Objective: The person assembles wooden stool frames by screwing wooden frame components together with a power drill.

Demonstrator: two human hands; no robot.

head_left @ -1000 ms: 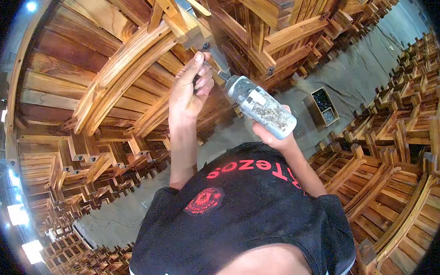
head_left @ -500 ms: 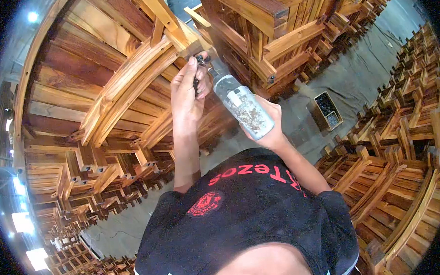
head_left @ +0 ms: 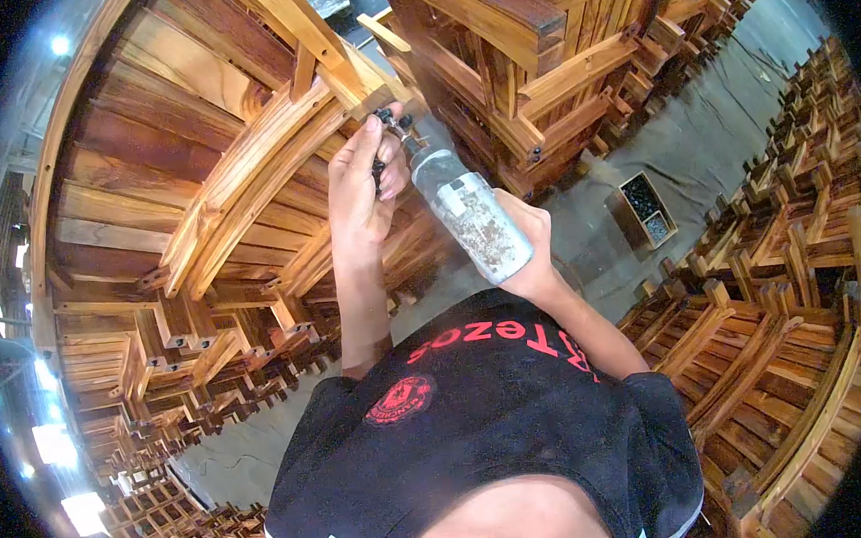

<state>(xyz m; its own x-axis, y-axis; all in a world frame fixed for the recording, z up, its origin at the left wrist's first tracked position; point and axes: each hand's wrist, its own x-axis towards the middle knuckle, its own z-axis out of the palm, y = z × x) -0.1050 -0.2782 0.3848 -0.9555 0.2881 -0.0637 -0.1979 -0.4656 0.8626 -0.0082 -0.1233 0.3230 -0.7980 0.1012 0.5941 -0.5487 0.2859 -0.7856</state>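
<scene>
My left hand point(head_left: 360, 180) is closed around several small black plastic pieces point(head_left: 384, 123), which show at the fingertips and below them. In my right hand point(head_left: 529, 239) I grip a translucent squeeze bottle point(head_left: 473, 213) with a worn, flaking label. The bottle tilts so that its narrow nozzle end points up and left, close beside the black pieces. Both hands are in front of the squared end of a wooden leg point(head_left: 367, 85) on an upturned slatted piece of furniture.
A slatted wooden panel with curved rails point(head_left: 241, 186) fills the left side. Another wooden frame point(head_left: 576, 76) stands at upper right. On the grey floor covering point(head_left: 584, 222) lies an open box point(head_left: 675, 229) of small dark pieces. Rows of similar furniture point(head_left: 790, 250) line the right.
The bottle and my right hand have shifted slightly left and down. My left hand has moved a little left, still holding the black pieces.
</scene>
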